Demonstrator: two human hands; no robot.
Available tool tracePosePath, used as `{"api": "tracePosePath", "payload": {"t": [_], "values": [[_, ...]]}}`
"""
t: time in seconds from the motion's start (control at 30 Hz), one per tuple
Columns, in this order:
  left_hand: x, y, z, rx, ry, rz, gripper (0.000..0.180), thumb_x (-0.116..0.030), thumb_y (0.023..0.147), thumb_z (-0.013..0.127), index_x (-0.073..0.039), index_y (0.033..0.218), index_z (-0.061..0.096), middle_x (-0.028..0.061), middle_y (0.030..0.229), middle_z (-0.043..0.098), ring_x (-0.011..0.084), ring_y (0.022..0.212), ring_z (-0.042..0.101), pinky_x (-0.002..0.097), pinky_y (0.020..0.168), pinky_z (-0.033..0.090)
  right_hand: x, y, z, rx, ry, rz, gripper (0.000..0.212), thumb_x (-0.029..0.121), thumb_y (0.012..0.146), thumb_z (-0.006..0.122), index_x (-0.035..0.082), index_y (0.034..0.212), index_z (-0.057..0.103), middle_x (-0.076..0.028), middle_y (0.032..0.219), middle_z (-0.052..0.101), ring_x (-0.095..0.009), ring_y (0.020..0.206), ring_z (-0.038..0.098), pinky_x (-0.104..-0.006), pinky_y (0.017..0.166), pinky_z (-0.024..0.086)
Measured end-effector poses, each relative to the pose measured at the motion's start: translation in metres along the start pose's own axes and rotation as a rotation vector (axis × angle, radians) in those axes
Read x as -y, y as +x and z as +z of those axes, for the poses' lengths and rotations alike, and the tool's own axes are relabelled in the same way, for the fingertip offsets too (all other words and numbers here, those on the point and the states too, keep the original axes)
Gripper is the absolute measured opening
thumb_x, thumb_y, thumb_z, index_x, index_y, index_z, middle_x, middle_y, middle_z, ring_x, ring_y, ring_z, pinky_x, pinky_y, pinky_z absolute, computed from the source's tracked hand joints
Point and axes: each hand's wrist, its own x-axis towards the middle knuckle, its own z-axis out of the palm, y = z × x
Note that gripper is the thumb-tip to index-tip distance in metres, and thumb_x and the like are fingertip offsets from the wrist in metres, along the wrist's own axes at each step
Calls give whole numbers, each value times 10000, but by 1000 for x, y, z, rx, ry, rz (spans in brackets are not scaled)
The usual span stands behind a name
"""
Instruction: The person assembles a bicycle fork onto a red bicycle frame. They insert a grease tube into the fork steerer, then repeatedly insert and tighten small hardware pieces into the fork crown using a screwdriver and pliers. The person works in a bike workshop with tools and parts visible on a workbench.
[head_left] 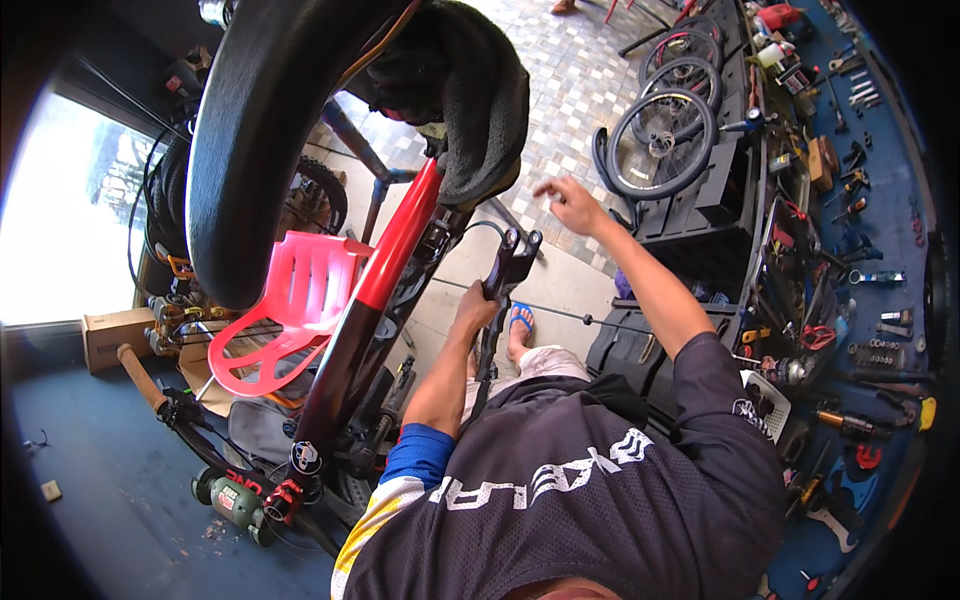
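My left hand (478,304) is wrapped round a black forked bicycle frame part (514,266), whose two ends with round holes point away from me. The lower end of that part runs down in front of my shorts. Out to the right, my right hand (574,207) is raised over the floor with its fingers apart, one finger stretched out, and nothing visible in it. Just left of my left hand stands a red and black bicycle frame (398,240), tilted, with a dark cloth (485,110) draped at its far end.
A large black curved thing (235,160) hangs close at upper left. Behind the frame is a pink plastic chair (305,290). Bicycle wheels (662,145) lie by a black crate at far right. Hand tools cover the blue bench (880,240) on the right. A green bench grinder (235,500) sits lower left.
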Motion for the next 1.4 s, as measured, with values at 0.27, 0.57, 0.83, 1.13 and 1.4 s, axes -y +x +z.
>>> {"api": "tracePosePath", "payload": {"t": [0.27,0.57,0.83,1.13,1.4], "values": [[16,21,-35,369,-22,12,484,-144,648,743,10,1100,661,67,872,658,197,832,606,338,761,485,-27,-67,30,105,-309,-324,740,-2,742,564,326,1405,586,-132,1225,544,-311,1141,553,-403,1001,461],[3,34,-38,629,-136,-111,393,-107,676,775,13,1040,686,50,883,688,161,816,626,316,767,501,-34,-32,21,291,-669,-650,844,94,850,575,509,1538,316,-45,1289,557,-178,1105,602,-377,950,468],[-35,28,-22,619,-130,-158,285,-114,660,748,-4,911,672,7,778,621,128,733,564,314,658,459,-62,-17,22,458,-537,-622,806,188,860,629,483,1545,324,-62,1172,588,-215,1004,630,-398,881,486],[-6,34,17,602,-179,-192,249,-109,645,735,-40,869,650,-29,744,591,111,723,552,306,641,446,-112,-29,71,927,1223,330,694,388,855,681,157,1493,533,7,995,534,-161,1010,494,-372,982,368],[16,37,25,609,-131,-160,253,-111,629,731,-66,854,623,-21,754,597,123,725,558,306,653,445,-110,-37,84,597,779,33,633,653,904,626,228,1373,653,-44,1127,534,-216,1135,465,-386,1055,323]]}}
